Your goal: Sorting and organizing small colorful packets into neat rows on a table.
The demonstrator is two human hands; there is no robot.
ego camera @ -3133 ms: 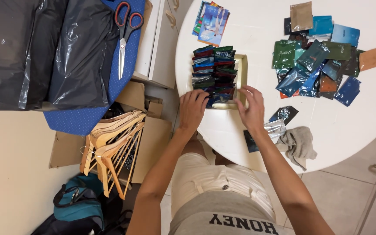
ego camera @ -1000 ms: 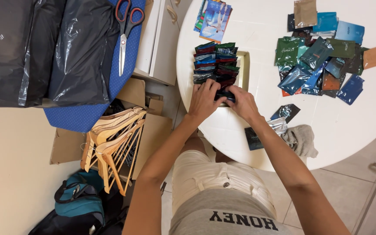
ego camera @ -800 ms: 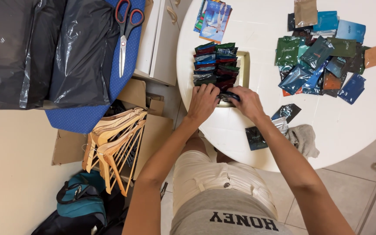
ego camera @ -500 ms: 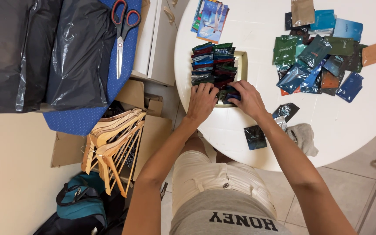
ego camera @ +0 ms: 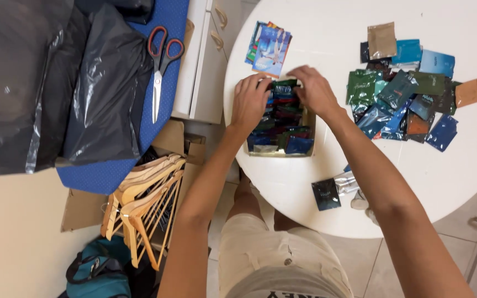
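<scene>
White round bench (ego camera: 459, 182), seen from the head camera looking straight down. Small open box (ego camera: 280, 150) sits near the bench's left edge, packed with a row of foil sachets (ego camera: 282, 118) standing on edge: blue, red, green, dark.

Left hand (ego camera: 249, 102) rests on the row's left side, fingers curled down onto the sachets. Right hand (ego camera: 314, 91) is at the far end of the row, fingers bent and pinching at the top sachet; whether that grip has closed on one sachet I cannot tell.

Stack of picture cards (ego camera: 270, 48) lies just beyond the hands, toward the bench's far left edge. Loose pile of sachets (ego camera: 409, 99) spreads over the right half of the bench, well apart from the box. One dark sachet (ego camera: 326, 194) lies alone by the near edge, a silver one just beside it.

Off the bench, to the left: red-handled scissors (ego camera: 159, 66) on a blue board, black plastic bags (ego camera: 56, 83) over it, wooden hangers (ego camera: 144, 204) below on the floor.
</scene>
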